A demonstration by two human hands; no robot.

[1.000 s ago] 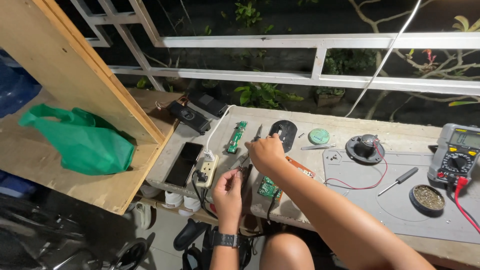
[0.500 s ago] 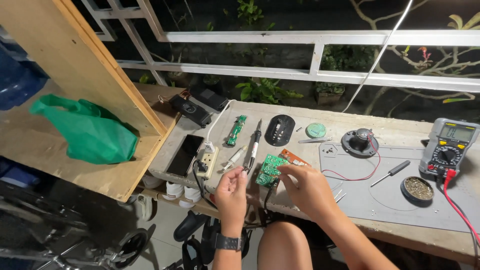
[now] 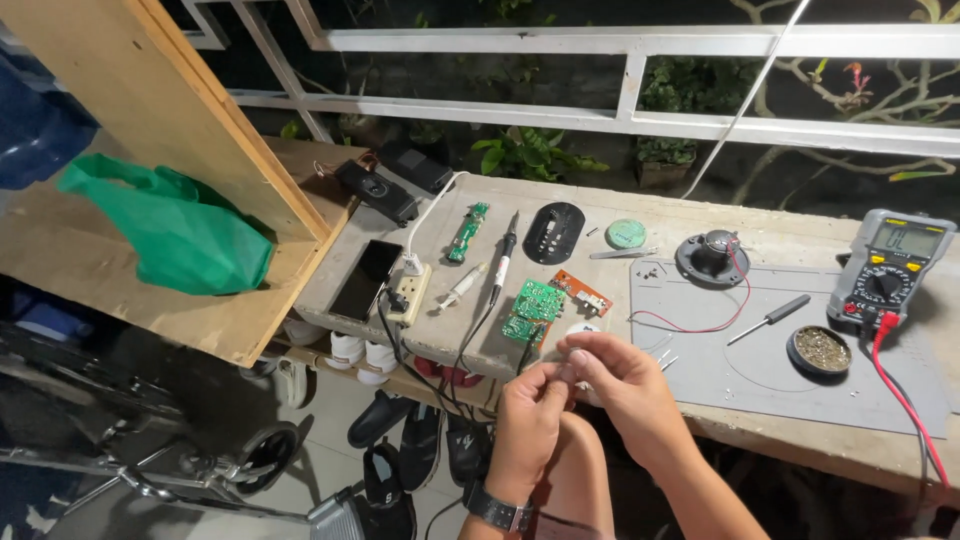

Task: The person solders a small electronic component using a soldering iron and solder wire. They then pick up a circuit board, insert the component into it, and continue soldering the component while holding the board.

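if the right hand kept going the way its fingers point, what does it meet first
The right hand points left at the left hand, whose fingertips it already seems to touch; depth between them is hard to judge.

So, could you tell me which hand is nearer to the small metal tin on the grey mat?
The right hand. It is in front of the mat's near-left corner, left of the metal tin. The left hand is farther left, off the bench edge.

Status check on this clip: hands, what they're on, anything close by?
Left hand and right hand together at bench edge, fingertips pinching something too small to tell. Green circuit board just beyond. Soldering iron lying alongside.
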